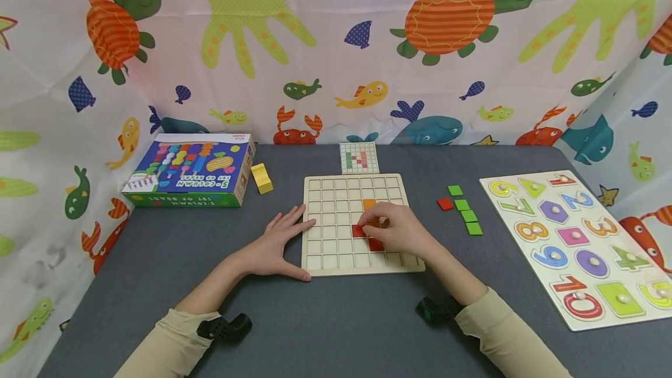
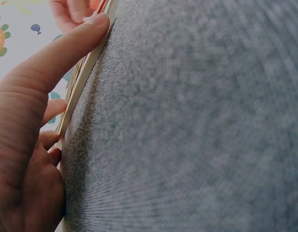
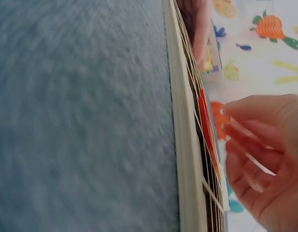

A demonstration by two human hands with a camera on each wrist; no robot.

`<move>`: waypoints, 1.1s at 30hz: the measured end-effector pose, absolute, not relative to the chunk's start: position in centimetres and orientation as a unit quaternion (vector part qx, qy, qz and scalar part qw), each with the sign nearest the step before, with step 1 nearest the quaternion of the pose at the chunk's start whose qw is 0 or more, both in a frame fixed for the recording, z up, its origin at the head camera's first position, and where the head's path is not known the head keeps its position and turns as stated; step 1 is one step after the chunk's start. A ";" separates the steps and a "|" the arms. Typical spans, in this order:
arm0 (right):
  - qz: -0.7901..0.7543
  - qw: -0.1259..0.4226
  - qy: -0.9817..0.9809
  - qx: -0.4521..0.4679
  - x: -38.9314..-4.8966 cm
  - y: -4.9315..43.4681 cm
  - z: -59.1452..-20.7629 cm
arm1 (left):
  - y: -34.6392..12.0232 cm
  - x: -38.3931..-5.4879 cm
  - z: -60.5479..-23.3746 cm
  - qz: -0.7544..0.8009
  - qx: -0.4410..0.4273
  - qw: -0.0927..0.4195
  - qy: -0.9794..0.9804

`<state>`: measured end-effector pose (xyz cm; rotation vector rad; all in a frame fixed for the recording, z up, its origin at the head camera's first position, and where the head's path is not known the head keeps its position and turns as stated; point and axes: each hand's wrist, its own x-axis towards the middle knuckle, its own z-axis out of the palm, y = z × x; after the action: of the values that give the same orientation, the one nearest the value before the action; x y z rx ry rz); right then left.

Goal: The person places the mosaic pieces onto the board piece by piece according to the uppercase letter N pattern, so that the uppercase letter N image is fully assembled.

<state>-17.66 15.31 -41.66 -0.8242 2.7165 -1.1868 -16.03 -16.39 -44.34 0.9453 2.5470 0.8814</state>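
A wooden grid board [image 1: 328, 262] lies in front of me. The left hand [image 1: 272, 248] is spread at its left side, fingers at the left edge and thumb by the near left corner. The thumb [image 2: 86, 36] rests along the edge in the left wrist view. Over the middle of the grid, the right hand [image 1: 396, 227] has bent fingers, its tips close to a red square tile [image 1: 358, 231]. No tile shows between the fingertips [image 3: 231, 107] in the right wrist view. Another red tile [image 1: 375, 244] sits under that hand, an orange tile [image 1: 369, 204] beyond it.
Behind the board stands a small pattern card [image 1: 359, 158]. Several green tiles [image 1: 469, 216] and a loose red tile [image 1: 445, 204] lie to its right. Farther right is a number-and-shape puzzle board [image 1: 588, 249]. A game box [image 1: 191, 169] and yellow blocks [image 1: 262, 178] are back left.
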 end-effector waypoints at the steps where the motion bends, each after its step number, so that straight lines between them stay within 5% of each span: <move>1: -0.401 0.033 0.882 -0.247 -17.7 15.6 -41.6 | -16.4 -16.0 -44.4 0.306 0.328 0.142 0.883; 10: -0.474 0.007 0.875 -0.097 -19.3 19.9 -40.9 | -16.4 -16.0 -44.4 0.304 0.328 0.137 0.884; 17: -0.349 -0.029 0.932 -0.093 -20.0 24.7 -41.1 | -16.4 -16.0 -44.4 0.310 0.330 0.133 0.882; 33: -0.272 0.009 0.958 -0.093 -20.2 27.8 -41.3 | -16.3 -16.0 -44.3 0.307 0.332 0.131 0.882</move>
<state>-20.21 27.84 -41.32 -0.2919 2.9915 -0.8480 -15.96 -16.29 -44.32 0.9631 2.5618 0.8919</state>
